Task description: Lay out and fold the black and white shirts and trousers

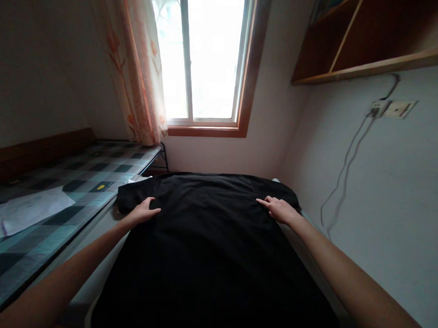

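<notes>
A black short-sleeved garment [208, 250] lies spread over a pale surface, its hem end towards me and its sleeves at the far end. My left hand [145, 211] is at the left sleeve, thumb and fingers apart with nothing between them. On the other side, my right hand [278, 209] is over the garment near the right sleeve, its index finger stretched out to the left and the other fingers partly curled. I see nothing held in it.
At the left is a bed [106, 166] with a checked cover and papers [31, 211] on it. A curtain [136, 68] hangs beside the window [216, 52]. Cables [345, 164] run down the right wall below a wooden shelf [372, 64].
</notes>
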Motion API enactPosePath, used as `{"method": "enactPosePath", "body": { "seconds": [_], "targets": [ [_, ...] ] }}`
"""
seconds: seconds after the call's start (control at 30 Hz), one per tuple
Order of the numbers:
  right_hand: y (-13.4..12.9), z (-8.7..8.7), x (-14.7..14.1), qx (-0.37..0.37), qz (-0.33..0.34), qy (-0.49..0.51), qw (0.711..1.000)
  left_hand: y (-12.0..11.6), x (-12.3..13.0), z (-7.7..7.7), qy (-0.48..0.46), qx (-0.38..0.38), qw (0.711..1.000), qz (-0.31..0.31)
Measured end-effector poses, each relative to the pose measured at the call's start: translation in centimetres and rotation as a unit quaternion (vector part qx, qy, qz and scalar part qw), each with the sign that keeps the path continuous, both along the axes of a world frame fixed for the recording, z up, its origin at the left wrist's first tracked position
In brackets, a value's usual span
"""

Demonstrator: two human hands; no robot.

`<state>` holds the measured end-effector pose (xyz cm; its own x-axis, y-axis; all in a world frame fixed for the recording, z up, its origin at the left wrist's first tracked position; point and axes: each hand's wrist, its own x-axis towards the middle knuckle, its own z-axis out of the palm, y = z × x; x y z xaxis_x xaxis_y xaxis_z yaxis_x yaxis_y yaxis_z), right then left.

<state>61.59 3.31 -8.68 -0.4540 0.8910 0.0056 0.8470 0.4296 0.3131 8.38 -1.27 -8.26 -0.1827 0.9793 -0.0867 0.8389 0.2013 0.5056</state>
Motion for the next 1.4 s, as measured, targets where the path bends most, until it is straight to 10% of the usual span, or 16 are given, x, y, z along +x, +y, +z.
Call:
{"method": "enactPosePath", "body": {
  "seconds": [0.27,0.6,0.97,1.4],
  "targets": [
    [0.9,-0.9,0.7,0.067,0.073,-0.024,0.995,-2.3,4.7,-0.2,0.204,-0.032,0.978,0.017],
    [0.0,-1.0,-0.4,0.056,0.028,-0.002,0.998,-1.8,4.3,-0.5,0.174,-0.011,0.984,0.02],
    [-3.8,-0.3,-4.3,0.043,-0.003,-0.024,0.999,3.1,1.0,-0.7,0.211,0.005,0.977,0.01],
    [-11.0,0.6,-8.8,0.007,0.128,0.053,0.99,8.9,-2.1,-0.1,0.231,-0.001,0.973,0.013]
  ]
}}
